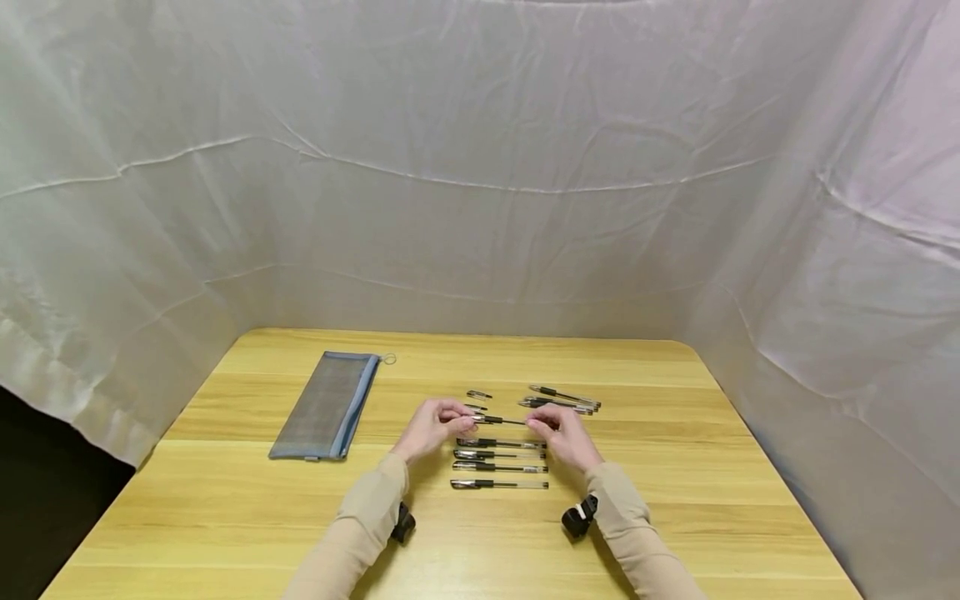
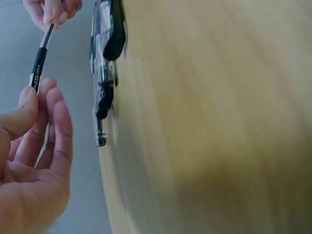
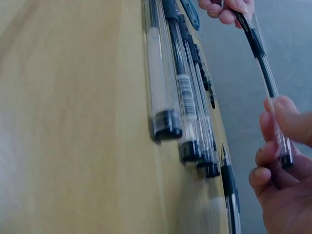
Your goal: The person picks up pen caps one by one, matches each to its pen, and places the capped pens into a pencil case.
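Observation:
Both hands hold one gel pen (image 1: 495, 420) level above the table, its clear barrel and black grip showing. My left hand (image 1: 438, 427) pinches the end beside the black grip; the fingers partly hide that end. My right hand (image 1: 567, 433) grips the back of the barrel between thumb and fingers, and the black end plug (image 3: 286, 161) shows beyond the thumb in the right wrist view. Below the hands, several capped pens (image 1: 501, 468) lie in a row, side by side. Loose pen caps (image 1: 478, 394) lie beyond the left hand. Uncapped pens (image 1: 566, 396) lie beyond the right hand.
A blue-edged mesh zip pouch (image 1: 318, 404) lies flat on the left of the wooden table (image 1: 187, 508), with a ring on its zip. Pale cloth (image 1: 480, 233) hangs around the back and sides. Each wrist carries a small black camera (image 1: 577, 518).

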The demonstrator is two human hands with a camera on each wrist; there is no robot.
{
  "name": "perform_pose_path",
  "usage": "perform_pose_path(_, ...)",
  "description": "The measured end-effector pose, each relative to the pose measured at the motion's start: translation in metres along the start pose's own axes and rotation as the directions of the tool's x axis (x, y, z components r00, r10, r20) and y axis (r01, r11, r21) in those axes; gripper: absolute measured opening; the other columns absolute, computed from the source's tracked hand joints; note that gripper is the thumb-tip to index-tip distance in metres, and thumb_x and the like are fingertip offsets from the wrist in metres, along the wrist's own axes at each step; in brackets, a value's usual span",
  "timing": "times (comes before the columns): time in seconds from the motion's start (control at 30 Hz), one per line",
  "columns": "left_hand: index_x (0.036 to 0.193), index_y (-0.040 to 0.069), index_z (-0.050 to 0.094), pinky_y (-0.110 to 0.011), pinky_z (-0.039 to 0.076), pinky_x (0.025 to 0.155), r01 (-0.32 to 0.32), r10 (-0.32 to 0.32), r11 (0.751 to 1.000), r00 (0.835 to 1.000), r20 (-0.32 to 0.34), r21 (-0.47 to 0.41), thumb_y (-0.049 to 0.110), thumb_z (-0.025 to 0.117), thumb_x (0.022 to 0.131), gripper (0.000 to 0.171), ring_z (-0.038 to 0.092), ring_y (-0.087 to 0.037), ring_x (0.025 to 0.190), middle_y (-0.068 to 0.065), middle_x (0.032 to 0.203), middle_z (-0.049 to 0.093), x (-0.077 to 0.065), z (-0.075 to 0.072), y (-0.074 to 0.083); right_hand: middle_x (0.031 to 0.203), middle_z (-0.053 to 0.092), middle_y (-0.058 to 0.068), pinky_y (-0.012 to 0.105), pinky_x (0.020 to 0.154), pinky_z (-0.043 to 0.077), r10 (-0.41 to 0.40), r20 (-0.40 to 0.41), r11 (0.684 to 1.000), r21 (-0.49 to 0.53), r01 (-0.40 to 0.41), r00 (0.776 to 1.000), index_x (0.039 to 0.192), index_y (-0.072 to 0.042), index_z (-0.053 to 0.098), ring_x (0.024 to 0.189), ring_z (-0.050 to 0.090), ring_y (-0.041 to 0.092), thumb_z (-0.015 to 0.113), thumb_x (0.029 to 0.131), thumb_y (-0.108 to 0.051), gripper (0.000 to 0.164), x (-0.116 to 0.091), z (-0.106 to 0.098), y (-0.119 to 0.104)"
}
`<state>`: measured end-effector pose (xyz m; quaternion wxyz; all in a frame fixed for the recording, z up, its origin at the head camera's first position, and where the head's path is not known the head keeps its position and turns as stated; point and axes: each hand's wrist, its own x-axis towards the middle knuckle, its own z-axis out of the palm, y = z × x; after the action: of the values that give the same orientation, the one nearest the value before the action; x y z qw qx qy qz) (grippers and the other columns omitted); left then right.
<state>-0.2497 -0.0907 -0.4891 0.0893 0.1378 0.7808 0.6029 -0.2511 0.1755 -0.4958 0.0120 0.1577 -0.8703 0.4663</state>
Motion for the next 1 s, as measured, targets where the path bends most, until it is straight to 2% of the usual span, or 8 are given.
perform_pose_path(0.1,0.11,-0.002,0.071,-0.036,0.059,0.092,0.022,-0.02,0.998,0.999,-0.034,0.055,0.009,0.068,0.094,0.019,0.074,-0.029,0.091,-0.019,0.102,0.076,0.0,-0.002,0.002,0.105,0.074,0.017,0.019,0.078,0.053,-0.009,0.024,1.0,0.021,0.008,1.0,0.111,0.0,0.073,0.088,0.065,0.013,0.067,0.095,-0.009,0.019,0.001,-0.003,0.004)
perform_pose_path(0.23,0.104,0.004,0.075,-0.028,0.053,0.079,0.056,-0.04,0.986,0.994,-0.101,0.158,0.011,0.073,0.091,0.016,0.065,-0.015,0.084,-0.012,0.099,0.075,0.0,-0.005,0.003,0.104,0.074,0.016,0.019,0.079,0.054,0.013,0.061,1.0,-0.009,-0.013,0.998,0.112,0.0,0.072,0.088,0.066,0.012,0.067,0.094,-0.006,0.02,0.002,-0.008,0.009)
perform_pose_path(0.43,0.098,0.006,0.078,-0.025,0.051,0.067,0.1,-0.069,0.95,0.991,-0.113,0.296,0.009,0.075,0.088,0.01,0.062,-0.015,0.078,-0.008,0.096,0.075,0.003,-0.005,0.002,0.096,0.074,0.008,0.025,0.08,0.055,0.062,0.098,0.993,-0.11,-0.051,0.993,0.104,-0.004,0.074,0.086,0.064,0.013,0.071,0.089,-0.003,0.014,0.007,-0.012,0.009)
perform_pose_path(0.53,0.094,0.009,0.078,-0.03,0.055,0.075,0.117,-0.075,0.921,0.989,-0.124,0.373,0.009,0.077,0.086,0.008,0.063,-0.015,0.083,-0.007,0.098,0.076,0.004,-0.004,0.001,0.092,0.073,0.003,0.025,0.08,0.054,0.071,0.107,0.985,-0.164,-0.052,0.992,0.099,-0.007,0.075,0.084,0.062,0.011,0.074,0.086,-0.004,0.013,0.01,-0.01,0.01)
perform_pose_path(0.6,0.091,0.009,0.078,-0.037,0.056,0.083,0.102,-0.052,0.898,0.99,-0.127,0.428,0.009,0.078,0.084,0.006,0.065,-0.018,0.087,-0.007,0.1,0.077,0.004,-0.003,0.001,0.089,0.072,0.001,0.025,0.077,0.052,0.07,0.117,0.98,-0.195,-0.046,0.991,0.096,-0.009,0.075,0.081,0.06,0.01,0.075,0.085,-0.005,0.011,0.012,-0.009,0.011)
perform_pose_path(0.73,0.088,0.011,0.078,-0.045,0.051,0.093,0.105,-0.037,0.862,0.989,-0.145,0.496,0.011,0.079,0.083,0.005,0.065,-0.02,0.092,-0.006,0.101,0.077,0.006,-0.002,0.001,0.082,0.07,0.0,0.021,0.07,0.047,0.068,0.126,0.971,-0.236,-0.036,0.99,0.089,-0.01,0.075,0.074,0.056,0.009,0.077,0.084,-0.004,0.008,0.015,-0.008,0.013)
perform_pose_path(0.87,0.09,0.013,0.079,-0.043,0.05,0.092,0.14,-0.06,0.85,0.983,-0.172,0.508,0.012,0.079,0.083,0.007,0.064,-0.019,0.091,-0.005,0.1,0.076,0.009,-0.001,-0.002,0.079,0.069,-0.001,0.02,0.068,0.043,0.063,0.116,0.965,-0.262,-0.031,0.991,0.085,-0.011,0.076,0.071,0.053,0.008,0.078,0.082,-0.004,0.007,0.016,-0.008,0.013)
perform_pose_path(1.0,0.091,0.014,0.08,-0.043,0.05,0.09,0.152,-0.071,0.85,0.982,-0.178,0.504,0.012,0.08,0.082,0.009,0.064,-0.019,0.092,-0.006,0.104,0.076,0.01,-0.001,-0.002,0.078,0.07,-0.001,0.02,0.067,0.042,0.041,0.107,0.963,-0.27,-0.011,0.993,0.084,-0.01,0.076,0.07,0.052,0.007,0.079,0.082,-0.005,0.006,0.017,-0.009,0.014)
